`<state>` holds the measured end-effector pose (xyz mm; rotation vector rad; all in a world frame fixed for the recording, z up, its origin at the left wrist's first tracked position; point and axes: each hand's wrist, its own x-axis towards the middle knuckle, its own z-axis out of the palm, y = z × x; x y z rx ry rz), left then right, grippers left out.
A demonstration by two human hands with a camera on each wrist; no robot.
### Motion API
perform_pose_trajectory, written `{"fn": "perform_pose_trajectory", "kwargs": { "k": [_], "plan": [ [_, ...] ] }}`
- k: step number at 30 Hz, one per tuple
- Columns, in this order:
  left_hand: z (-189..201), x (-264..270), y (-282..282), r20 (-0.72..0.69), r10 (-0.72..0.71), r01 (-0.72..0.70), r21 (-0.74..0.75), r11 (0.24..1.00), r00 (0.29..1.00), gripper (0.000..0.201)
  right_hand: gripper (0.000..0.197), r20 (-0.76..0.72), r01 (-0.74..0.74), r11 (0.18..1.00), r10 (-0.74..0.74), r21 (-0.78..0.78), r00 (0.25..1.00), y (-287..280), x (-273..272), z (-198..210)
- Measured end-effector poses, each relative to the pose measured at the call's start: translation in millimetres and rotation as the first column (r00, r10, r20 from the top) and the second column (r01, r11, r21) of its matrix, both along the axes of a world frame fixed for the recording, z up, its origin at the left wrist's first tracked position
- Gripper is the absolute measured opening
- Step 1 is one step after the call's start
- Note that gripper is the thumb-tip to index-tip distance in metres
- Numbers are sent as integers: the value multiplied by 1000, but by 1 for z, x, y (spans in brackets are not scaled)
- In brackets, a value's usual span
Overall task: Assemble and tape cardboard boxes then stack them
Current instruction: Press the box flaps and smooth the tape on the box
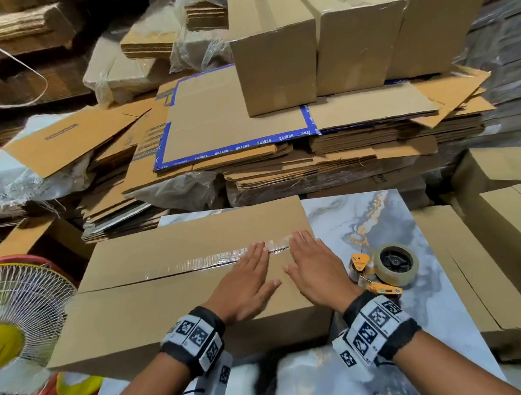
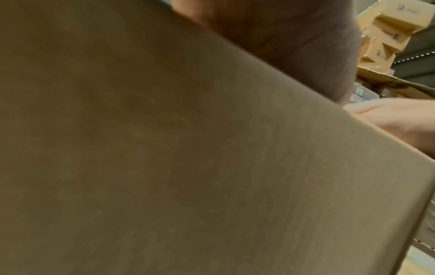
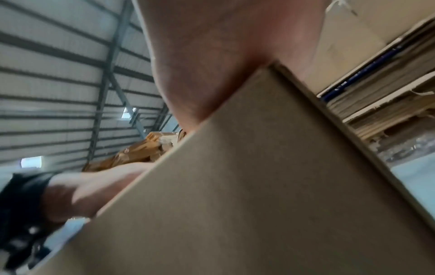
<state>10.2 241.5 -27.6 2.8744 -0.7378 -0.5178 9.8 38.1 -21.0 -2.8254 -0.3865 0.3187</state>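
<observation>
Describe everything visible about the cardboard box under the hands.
The cardboard box is plain brown corrugated board, long and low, lying flat on the marbled table. Its top flaps are closed, and clear tape runs along part of the centre seam. The left hand and right hand lie flat on top near its right end.

Head view evenly lit, edges bowed; glare on clear tape strip [image 1: 226, 256] under fingertips. Wrist views dim, blurred, close brown cardboard [image 2: 164, 148] unfocused.

A brown cardboard box [image 1: 179, 281] is seen on grey-and-orange marbled table [image 1: 361, 221]; at three o'clock, an orange tape dispenser [image 1: 379, 271]. At twelve o'clock, blue-bordered cardboard sheet [image 1: 233, 119].
</observation>
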Motion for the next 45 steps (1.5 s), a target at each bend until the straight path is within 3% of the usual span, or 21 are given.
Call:
{"fn": "perform_pose_trajectory", "kwargs": {
  "k": [3,8,13,18,25,30,38,43,45],
  "plan": [
    [0,-7,28,42,102,-102,-1,995,994,102,84,-17,16,993,-18,-113,1000,2,-4,-3],
    [0,-13,51,45,173,-175,36,984,984,99,74,-104,78,974,-102,-212,989,27,-2,16],
    [-6,-9,64,53,151,-151,7,988,987,76,66,-99,21,993,-33,-115,995,74,-4,4],
    [2,-19,118,56,221,-222,12,975,974,98,68,-43,80,992,-84,-94,995,74,-5,-7],
    [-2,-18,137,66,277,-280,45,959,959,98,65,-31,229,973,-230,-38,973,100,0,-3],
    [3,-21,149,57,243,-244,13,970,968,79,65,-25,81,996,-80,27,996,160,-6,-6],
    [-4,-26,276,187,442,-463,85,882,877,104,67,3,112,993,-112,-21,994,163,-2,-13],
    [-8,-24,283,202,592,-585,-96,805,781,86,71,0,176,982,-176,-72,984,184,-8,-5],
    [-8,-22,286,188,616,-579,-217,786,765,77,72,0,126,991,-126,-36,992,206,-10,-1]
  ]
}}
